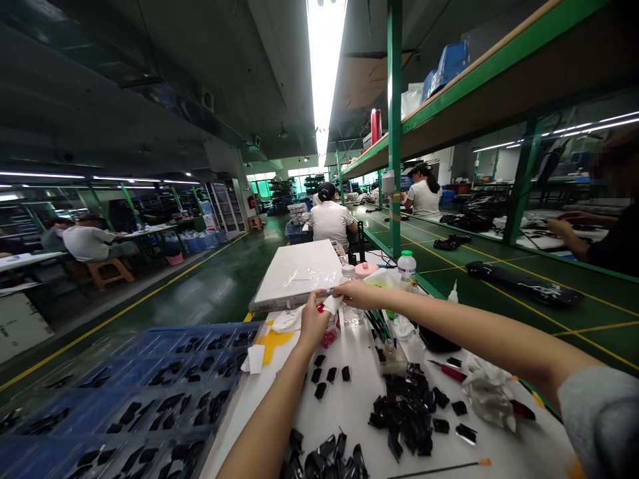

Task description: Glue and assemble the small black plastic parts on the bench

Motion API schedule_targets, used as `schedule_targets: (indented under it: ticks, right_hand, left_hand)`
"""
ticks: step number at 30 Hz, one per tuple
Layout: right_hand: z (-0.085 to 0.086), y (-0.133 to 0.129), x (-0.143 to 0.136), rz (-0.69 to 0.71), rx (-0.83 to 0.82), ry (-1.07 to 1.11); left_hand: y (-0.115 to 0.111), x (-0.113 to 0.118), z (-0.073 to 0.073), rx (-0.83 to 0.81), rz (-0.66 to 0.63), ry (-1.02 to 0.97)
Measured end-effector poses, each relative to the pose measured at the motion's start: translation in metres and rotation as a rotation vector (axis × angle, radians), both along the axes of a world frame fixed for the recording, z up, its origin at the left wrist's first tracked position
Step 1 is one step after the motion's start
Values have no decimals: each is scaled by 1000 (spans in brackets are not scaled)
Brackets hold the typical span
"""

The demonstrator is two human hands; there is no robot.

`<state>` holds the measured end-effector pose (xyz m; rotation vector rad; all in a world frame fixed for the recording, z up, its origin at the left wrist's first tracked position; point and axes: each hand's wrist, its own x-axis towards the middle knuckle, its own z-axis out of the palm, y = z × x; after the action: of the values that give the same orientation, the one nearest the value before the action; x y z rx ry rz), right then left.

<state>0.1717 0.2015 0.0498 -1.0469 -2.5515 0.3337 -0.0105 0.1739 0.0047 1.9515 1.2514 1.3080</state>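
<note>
My left hand (314,322) and my right hand (358,294) meet at arm's length, close to the front right corner of a white-topped stack of clear plastic trays (299,269). Both have fingers closed in a pinch; what they grip is too small to make out. A crumpled white piece (333,304) shows between them. Below my hands, several small black curved plastic parts (319,376) lie apart on the white tabletop (349,412). A heap of the same parts (407,409) lies nearer my right arm, and another pile (327,459) sits at the near edge.
Blue compartment trays (144,392) with black parts stand at the left. A green-capped bottle (407,265), a clear jar (352,313), a red-handled tool (449,370) and crumpled tissue (492,392) are on the right. Beyond runs a green bench (509,319); a person (330,216) sits ahead.
</note>
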Motion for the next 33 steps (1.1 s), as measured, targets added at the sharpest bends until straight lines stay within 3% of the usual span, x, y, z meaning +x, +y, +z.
schedule_targets:
  ticks: [5, 9, 13, 23, 33]
  right_hand:
    - [-15, 1, -7, -171, -229, 219]
    - [-28, -2, -17, -263, -432, 429]
    - [-36, -11, -29, -326, -529, 629]
    - [-33, -27, -37, -402, -409, 818]
    - [-36, -19, -51, -441, -303, 821]
  left_hand:
    - [-2, 4, -3, 48, 41, 0]
    - [-5, 6, -3, 102, 95, 123]
    - [-5, 6, -1, 159, 151, 245]
    - [0, 0, 2, 241, 200, 325]
    - [-1, -8, 1, 248, 170, 369]
